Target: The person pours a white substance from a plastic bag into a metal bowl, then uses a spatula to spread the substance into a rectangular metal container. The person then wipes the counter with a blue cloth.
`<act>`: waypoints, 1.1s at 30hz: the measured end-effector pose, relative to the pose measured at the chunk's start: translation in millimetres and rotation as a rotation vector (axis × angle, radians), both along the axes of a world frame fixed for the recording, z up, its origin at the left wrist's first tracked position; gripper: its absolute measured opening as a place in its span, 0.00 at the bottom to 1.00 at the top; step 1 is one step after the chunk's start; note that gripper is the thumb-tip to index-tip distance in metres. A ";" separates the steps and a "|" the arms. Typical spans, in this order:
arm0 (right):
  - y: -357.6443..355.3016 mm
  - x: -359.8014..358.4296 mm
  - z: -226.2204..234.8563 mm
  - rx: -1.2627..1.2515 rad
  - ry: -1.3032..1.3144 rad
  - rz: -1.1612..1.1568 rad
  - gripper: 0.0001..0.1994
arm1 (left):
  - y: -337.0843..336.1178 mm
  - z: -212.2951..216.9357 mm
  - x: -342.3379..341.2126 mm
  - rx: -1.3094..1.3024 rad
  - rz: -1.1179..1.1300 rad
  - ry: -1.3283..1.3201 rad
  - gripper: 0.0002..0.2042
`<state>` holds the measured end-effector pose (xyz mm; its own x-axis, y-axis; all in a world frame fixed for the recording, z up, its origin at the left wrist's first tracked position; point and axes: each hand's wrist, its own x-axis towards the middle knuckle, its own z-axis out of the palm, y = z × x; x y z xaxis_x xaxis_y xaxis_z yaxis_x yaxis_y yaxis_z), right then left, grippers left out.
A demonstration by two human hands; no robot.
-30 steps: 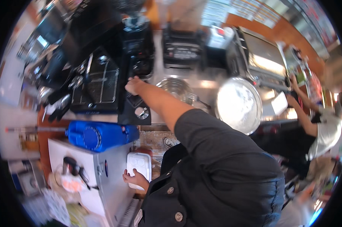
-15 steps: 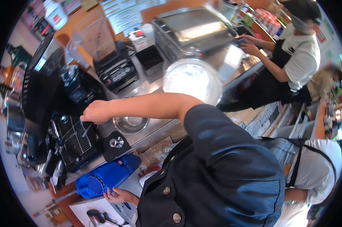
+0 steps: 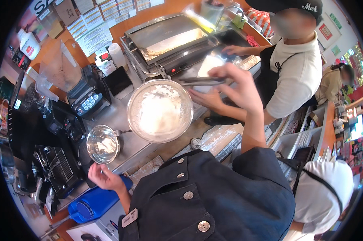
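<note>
My right hand (image 3: 240, 85) is raised at the right of a large metal bowl (image 3: 131, 124). Its fingers are closed around a long, narrow, dark-grey metal tool (image 3: 201, 81), which looks like tongs; motion blurs it. White powder or batter (image 3: 159, 108) covers the bottom of the large bowl. By the near rim of a small shiny bowl (image 3: 94, 150), my left hand (image 3: 106, 176) hovers with loosely bent, parted fingers and nothing in it. A utensil handle (image 3: 123, 131) sticks out of the small bowl over its right rim.
Behind the large bowl stands a flat press grill (image 3: 169, 40) with a red light. A blender (image 3: 87, 96) and a black coffee machine (image 3: 57, 168) fill the left. Below my left hand lies a blue jug (image 3: 91, 203). A co-worker (image 3: 289, 68) reaches in close at the right.
My right hand has swung from the coffee machine to the right and now grips the metal tool. My left hand has risen from the blue jug to the small bowl. The co-worker appears closer.
</note>
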<state>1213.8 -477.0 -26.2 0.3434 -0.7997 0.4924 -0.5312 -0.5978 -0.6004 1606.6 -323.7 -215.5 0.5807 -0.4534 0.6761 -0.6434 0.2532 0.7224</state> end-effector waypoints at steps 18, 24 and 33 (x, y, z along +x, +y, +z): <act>-130.4 -121.4 -130.9 -0.235 -0.428 -0.252 0.19 | -232.4 101.6 -313.9 0.620 -0.799 0.247 0.19; -134.2 -121.2 -116.4 -0.166 -0.841 -0.037 0.14 | -239.8 134.5 -314.3 0.542 -0.585 0.210 0.19; -165.8 -119.5 -100.9 -0.245 -0.740 0.045 0.15 | -249.7 145.8 -314.9 0.509 -0.617 0.262 0.20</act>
<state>1094.3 -642.8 -127.1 -0.1141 -0.6318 0.7667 -0.0161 -0.7705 -0.6373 1291.7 -573.4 -69.6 0.2386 -0.9541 0.1812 -0.2918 0.1075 0.9504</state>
